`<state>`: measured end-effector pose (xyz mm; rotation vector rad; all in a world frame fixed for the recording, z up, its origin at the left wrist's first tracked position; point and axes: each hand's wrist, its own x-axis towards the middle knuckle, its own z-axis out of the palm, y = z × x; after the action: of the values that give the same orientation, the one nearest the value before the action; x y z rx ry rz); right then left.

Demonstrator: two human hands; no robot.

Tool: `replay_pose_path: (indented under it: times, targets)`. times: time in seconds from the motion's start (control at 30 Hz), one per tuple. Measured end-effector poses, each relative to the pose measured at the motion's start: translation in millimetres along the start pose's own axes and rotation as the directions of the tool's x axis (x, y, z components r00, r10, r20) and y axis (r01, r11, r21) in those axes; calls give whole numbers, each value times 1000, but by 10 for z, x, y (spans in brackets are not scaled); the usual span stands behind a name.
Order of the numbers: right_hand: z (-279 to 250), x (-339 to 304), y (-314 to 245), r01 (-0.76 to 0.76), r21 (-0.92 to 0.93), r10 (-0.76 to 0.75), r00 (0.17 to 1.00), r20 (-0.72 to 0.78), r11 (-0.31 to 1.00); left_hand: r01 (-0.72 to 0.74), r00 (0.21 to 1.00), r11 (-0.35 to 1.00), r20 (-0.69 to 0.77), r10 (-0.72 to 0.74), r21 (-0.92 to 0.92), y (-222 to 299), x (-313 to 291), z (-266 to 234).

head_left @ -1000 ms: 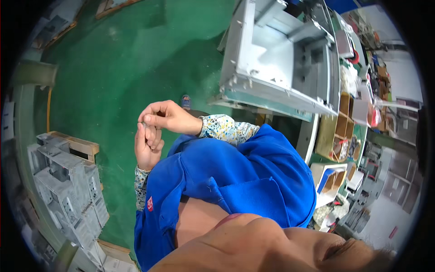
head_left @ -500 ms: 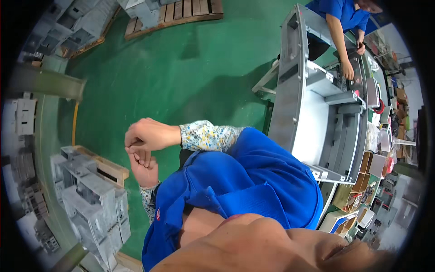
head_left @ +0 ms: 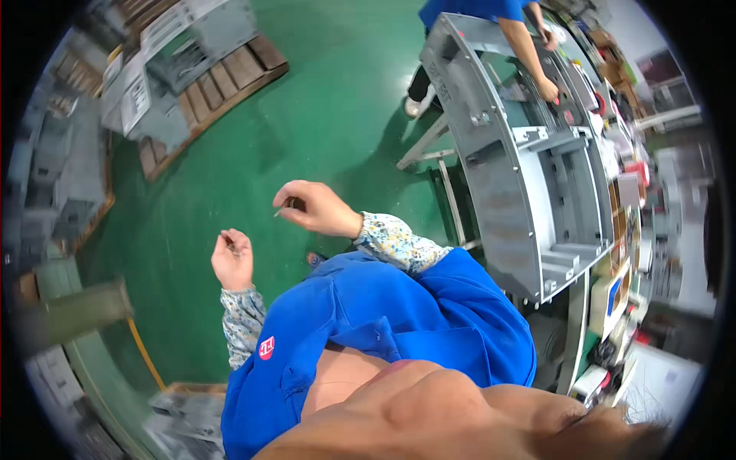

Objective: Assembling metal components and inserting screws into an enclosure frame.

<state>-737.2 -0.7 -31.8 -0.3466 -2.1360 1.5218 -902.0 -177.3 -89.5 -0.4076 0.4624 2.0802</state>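
Note:
My right hand (head_left: 320, 210) is held out over the green floor with its fingers curled into a pinch. A thin, light-coloured tip shows at the fingertips, too small to name. Lower and to the left is my left hand (head_left: 233, 264), palm side showing and fingers bent inward. Something small and dark seems to sit among those fingers, but I cannot make out what. The hands are apart from each other. Both wrists come out of patterned sleeve covers. Away to the right of my hands stands a long grey metal cabinet frame (head_left: 487, 184).
The frame lies on a stand with white legs (head_left: 423, 143). A co-worker's hand (head_left: 547, 90) reaches into its far end. A wooden pallet (head_left: 230, 83) with grey metal housings (head_left: 211, 34) is at the upper left. More metal parts (head_left: 188, 422) lie at the lower left. Cluttered shelving lines the right.
My hands, together half a second ago, have separated; the right has moved rightward and up. The view has turned, bringing the pallet lower and the cabinet frame leftward.

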Motion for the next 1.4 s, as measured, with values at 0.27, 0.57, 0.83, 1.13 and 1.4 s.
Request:
replay_pose_path:
  times: [0.27,0.57,0.83,1.13,1.4]
  targets:
    - [-553,347,553,-248,76,259,915,-309,966,488,861,844,34,-507,223,-718,1596,541]
    - [-1429,1656,962,-97,-96,70,966,-249,991,152,914,720,182,-364,677,-1084,2525,1519]
    - [-1877,2611,1465,-49,-38,38,963,-266,998,273,856,628,114,-504,728,-1141,3606,1832]
    - [-2585,3746,1862,-196,-111,78,755,-651,974,293,700,360,58,-712,886,-1363,5246,2973]
    - [-3025,4101,2287,-451,-111,139,485,-863,886,169,467,-13,-91,-880,986,-1903,6261,3733]
